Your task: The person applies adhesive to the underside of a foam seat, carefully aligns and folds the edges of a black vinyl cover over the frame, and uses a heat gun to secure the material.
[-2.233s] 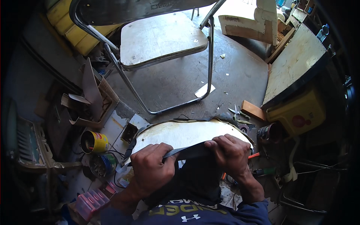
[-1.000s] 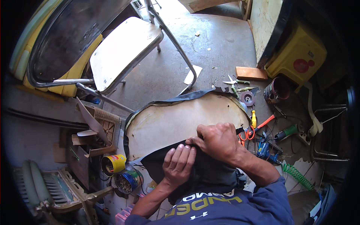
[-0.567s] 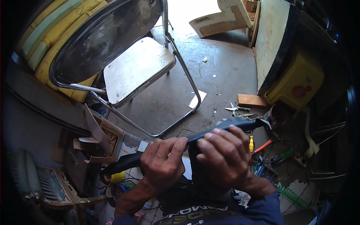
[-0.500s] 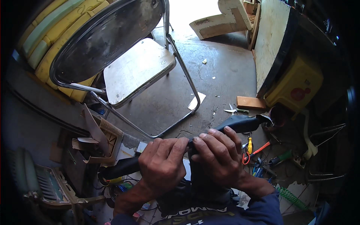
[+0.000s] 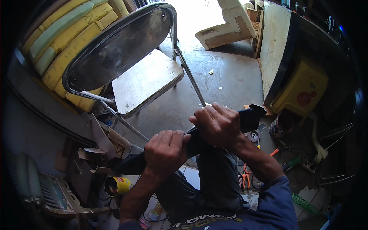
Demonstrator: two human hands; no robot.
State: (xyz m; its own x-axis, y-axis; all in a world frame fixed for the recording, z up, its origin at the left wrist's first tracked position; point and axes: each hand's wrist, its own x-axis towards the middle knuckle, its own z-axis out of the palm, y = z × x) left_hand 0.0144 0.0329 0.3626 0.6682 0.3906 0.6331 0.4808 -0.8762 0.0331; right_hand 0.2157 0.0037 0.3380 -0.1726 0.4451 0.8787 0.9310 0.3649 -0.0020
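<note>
The left hand [image 5: 165,152] and right hand [image 5: 217,125] each have a closed grip on the long, smooth black panel [image 5: 131,164], apparently spaced apart to steady it above the dark-trousered knees [image 5: 216,163]; beyond stands a metal-framed folding chair [image 5: 122,49] with a pale seat [image 5: 147,82].

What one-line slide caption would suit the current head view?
Bare left hand and right hand grip a long black-covered panel, a dark-backed silver metal folding chair beyond.

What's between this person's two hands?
In the head view, a short stretch of the black piece shows between the left hand and the right hand.
</note>
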